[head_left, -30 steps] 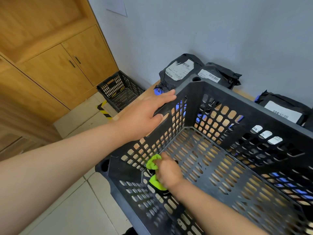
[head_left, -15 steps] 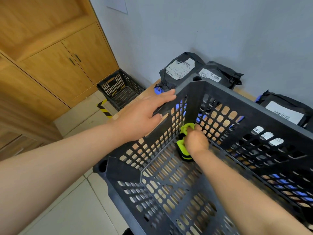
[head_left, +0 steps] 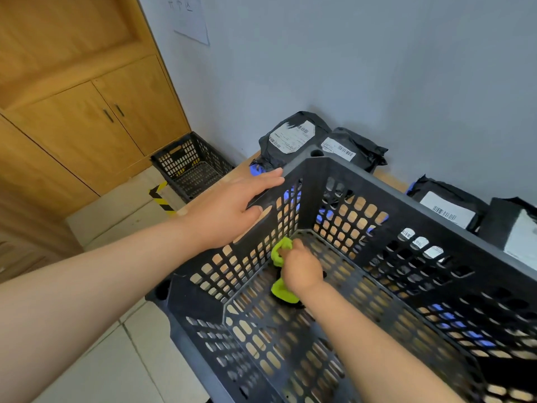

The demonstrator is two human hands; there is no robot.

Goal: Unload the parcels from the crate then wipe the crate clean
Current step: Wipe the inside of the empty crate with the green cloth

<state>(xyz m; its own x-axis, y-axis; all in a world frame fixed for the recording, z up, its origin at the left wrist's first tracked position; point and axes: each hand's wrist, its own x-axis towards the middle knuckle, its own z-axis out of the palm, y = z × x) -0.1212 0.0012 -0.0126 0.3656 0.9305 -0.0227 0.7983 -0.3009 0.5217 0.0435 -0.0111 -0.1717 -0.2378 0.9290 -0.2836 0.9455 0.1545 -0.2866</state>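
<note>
Both hands apart: my left hand (head_left: 229, 210) flat on crate (head_left: 406, 196) rim; right hand (head_left: 302, 270), clenching cloth (head_left: 283, 292), retreated from crate's far corner; parcel labels (head_left: 292, 136) illegible.

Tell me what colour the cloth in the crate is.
Bright yellow-green cloth, seen best in the head view.

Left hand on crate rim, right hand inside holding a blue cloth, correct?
Wrong colour: the head view shows the cloth is lime green, not blue. Rest holds: left hand rests on the crate rim, right hand grips the cloth inside.
</note>
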